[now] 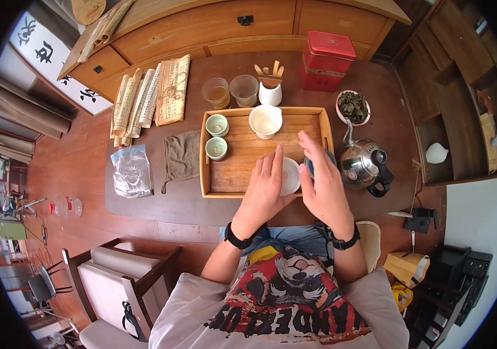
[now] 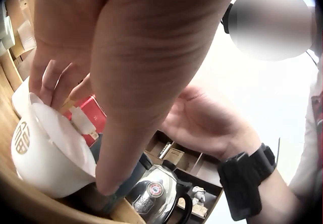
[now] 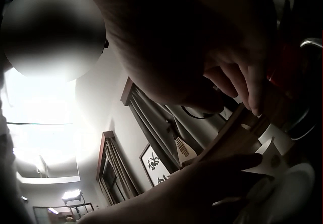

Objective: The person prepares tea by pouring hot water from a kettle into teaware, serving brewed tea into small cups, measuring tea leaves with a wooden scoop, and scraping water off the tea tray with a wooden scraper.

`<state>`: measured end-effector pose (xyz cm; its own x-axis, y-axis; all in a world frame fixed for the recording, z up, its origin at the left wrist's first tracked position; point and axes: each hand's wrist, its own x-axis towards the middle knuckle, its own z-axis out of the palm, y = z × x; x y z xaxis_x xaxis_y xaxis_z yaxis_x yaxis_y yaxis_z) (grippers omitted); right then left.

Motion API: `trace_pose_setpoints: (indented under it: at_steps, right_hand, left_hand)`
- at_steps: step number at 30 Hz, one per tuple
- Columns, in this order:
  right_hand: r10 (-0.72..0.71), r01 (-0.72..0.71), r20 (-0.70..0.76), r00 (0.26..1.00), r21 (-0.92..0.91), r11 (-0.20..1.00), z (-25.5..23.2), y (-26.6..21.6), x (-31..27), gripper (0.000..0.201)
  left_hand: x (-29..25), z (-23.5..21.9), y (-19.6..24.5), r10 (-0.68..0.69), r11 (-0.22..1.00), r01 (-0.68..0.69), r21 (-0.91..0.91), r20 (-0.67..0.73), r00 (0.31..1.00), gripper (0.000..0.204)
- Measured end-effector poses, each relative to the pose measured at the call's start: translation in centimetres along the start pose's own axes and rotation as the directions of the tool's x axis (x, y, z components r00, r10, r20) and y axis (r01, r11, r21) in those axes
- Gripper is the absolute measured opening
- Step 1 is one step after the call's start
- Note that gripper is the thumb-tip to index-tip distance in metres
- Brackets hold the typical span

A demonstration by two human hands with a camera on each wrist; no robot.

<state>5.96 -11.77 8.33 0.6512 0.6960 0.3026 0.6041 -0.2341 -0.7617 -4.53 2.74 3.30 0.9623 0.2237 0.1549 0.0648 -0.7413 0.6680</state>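
Note:
My left hand point(image 1: 267, 187) spans a white bowl point(image 1: 290, 176) at the tray's near edge. Its thumb lies by the near rim and its fingers by the far one. The left wrist view shows that bowl point(image 2: 50, 158) with a gold character on its side, and fingertips right at the rim. Over the bowl's right side hovers my right hand point(image 1: 325, 189), fingers extended, holding nothing. It partly covers a blue vessel point(image 1: 333, 158). A white pitcher point(image 1: 266, 122) and two pale green cups point(image 1: 216, 149) stand on the wooden tray point(image 1: 240, 184).
Right of the tray are a steel kettle point(image 1: 360, 161) and a bowl of tea leaves point(image 1: 353, 108). Behind it stand a red tin point(image 1: 327, 61), a tool holder point(image 1: 270, 93) and two clear cups point(image 1: 244, 91). Bamboo scrolls point(image 1: 144, 102), a grey cloth point(image 1: 182, 155) and a plastic bag point(image 1: 131, 171) lie left.

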Motion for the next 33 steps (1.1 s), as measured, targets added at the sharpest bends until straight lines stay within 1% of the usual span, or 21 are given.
trace_pose_setpoints:
  at_steps: [1, 3, 4, 5, 7, 8, 9, 11, 12, 13, 14, 17, 18, 20, 21, 23, 25, 26, 27, 31, 33]
  right_hand:
    - [-0.008, 0.008, 0.007, 1.000, 0.001, 1.000, -0.1, 0.1, 0.5, 0.062]
    - [0.036, -0.033, -0.018, 0.999, 0.131, 0.991, -0.2, 0.3, 1.6, 0.064]
    - [-0.004, 0.004, -0.008, 1.000, 0.076, 0.997, -0.3, 0.5, 2.3, 0.067]
    - [-0.004, 0.004, -0.006, 1.000, 0.076, 0.997, -0.1, 0.6, 3.0, 0.067]
    - [0.073, -0.079, 0.048, 0.996, 0.128, 0.989, 0.6, 1.2, 4.3, 0.069]
    - [0.055, -0.065, 0.084, 0.995, 0.125, 0.990, 1.1, 2.0, 5.1, 0.072]
    - [0.050, -0.060, 0.085, 0.995, 0.123, 0.991, 1.6, 2.5, 6.1, 0.072]
    - [0.158, -0.147, 0.172, 0.972, -0.073, 0.986, 2.5, 3.0, 8.1, 0.073]
    - [0.157, -0.146, 0.174, 0.972, -0.074, 0.987, 2.7, 2.9, 9.0, 0.073]
    - [0.200, -0.184, 0.192, 0.961, -0.094, 0.978, 3.1, 2.7, 9.6, 0.074]
    - [0.240, -0.221, 0.208, 0.948, -0.114, 0.969, 3.4, 2.5, 10.0, 0.074]
    - [0.213, -0.203, 0.190, 0.958, -0.071, 0.977, 5.0, 3.3, 10.0, 0.074]
    - [0.214, -0.204, 0.191, 0.958, -0.071, 0.976, 5.0, 3.2, 9.8, 0.074]
    - [0.214, -0.212, 0.198, 0.956, -0.031, 0.977, 4.9, 2.7, 9.1, 0.072]
    - [0.216, -0.214, 0.201, 0.956, -0.031, 0.976, 4.8, 2.4, 8.4, 0.072]
    - [0.140, -0.153, 0.187, 0.972, 0.056, 0.987, 4.7, 1.5, 6.5, 0.065]
    - [0.126, -0.137, 0.223, 0.967, 0.034, 0.990, 4.9, 1.3, 4.9, 0.061]
    - [0.088, -0.088, 0.148, 0.985, -0.006, 0.996, 5.2, 1.0, 4.0, 0.061]
    - [0.044, -0.040, 0.073, 0.996, -0.048, 0.998, 5.5, 0.8, 3.3, 0.061]
    - [0.075, -0.077, 0.067, 0.995, 0.040, 0.996, 5.2, 0.1, 2.0, 0.059]
    - [0.073, -0.075, 0.062, 0.995, 0.030, 0.997, 5.1, 0.5, 1.9, 0.057]
  left_hand:
    - [0.1, -0.5, 0.0, -0.005, 1.000, 0.005, 0.001, -0.009, 1.000, 0.120]
    - [0.7, -1.5, -0.1, 0.005, 1.000, -0.002, 0.017, -0.204, 0.979, 0.120]
    - [1.4, -2.3, -0.2, -0.021, 0.999, 0.031, 0.034, -0.266, 0.964, 0.118]
    - [2.3, -2.8, -0.9, -0.022, 0.999, 0.032, 0.033, -0.267, 0.963, 0.118]
    - [4.5, -3.4, -2.7, -0.008, 0.991, 0.059, 0.124, -0.376, 0.927, 0.117]
    - [5.4, -3.4, -3.5, -0.007, 0.991, 0.059, 0.124, -0.381, 0.925, 0.117]
    - [6.3, -3.2, -4.3, 0.025, 0.987, 0.035, 0.159, -0.361, 0.932, 0.115]
    - [7.7, -2.9, -5.2, 0.055, 0.981, 0.013, 0.191, -0.343, 0.938, 0.113]
    - [8.5, -2.7, -5.2, 0.010, 0.979, 0.044, 0.197, -0.266, 0.964, 0.112]
    - [9.0, -2.3, -5.3, -0.038, 0.976, 0.076, 0.205, -0.186, 0.982, 0.112]
    - [9.3, -1.2, -6.2, 0.033, 0.964, 0.037, 0.265, -0.255, 0.966, 0.111]
    - [9.5, -1.0, -7.3, 0.066, 0.961, 0.018, 0.277, -0.290, 0.955, 0.110]
    - [9.0, -1.3, -7.2, 0.065, 0.961, 0.018, 0.276, -0.289, 0.955, 0.110]
    - [7.5, -2.8, -6.2, 0.056, 0.985, 0.004, 0.174, -0.339, 0.939, 0.109]
    - [6.3, -3.5, -5.6, 0.053, 0.985, 0.006, 0.173, -0.339, 0.939, 0.109]
    - [3.6, -4.9, -4.2, -0.052, 0.993, 0.085, 0.085, -0.333, 0.942, 0.107]
    - [0.7, -5.5, -3.3, -0.085, 0.989, 0.118, 0.087, -0.314, 0.946, 0.107]
    - [-0.6, -5.4, -3.1, -0.123, 0.984, 0.154, 0.086, -0.293, 0.948, 0.107]
    - [-1.5, -5.2, -3.0, -0.128, 0.984, 0.159, 0.085, -0.295, 0.947, 0.107]
    - [-3.7, -4.6, -2.4, -0.169, 0.974, 0.202, 0.102, -0.265, 0.949, 0.109]
    - [-4.0, -4.3, -2.0, -0.183, 0.976, 0.205, 0.066, -0.254, 0.950, 0.110]
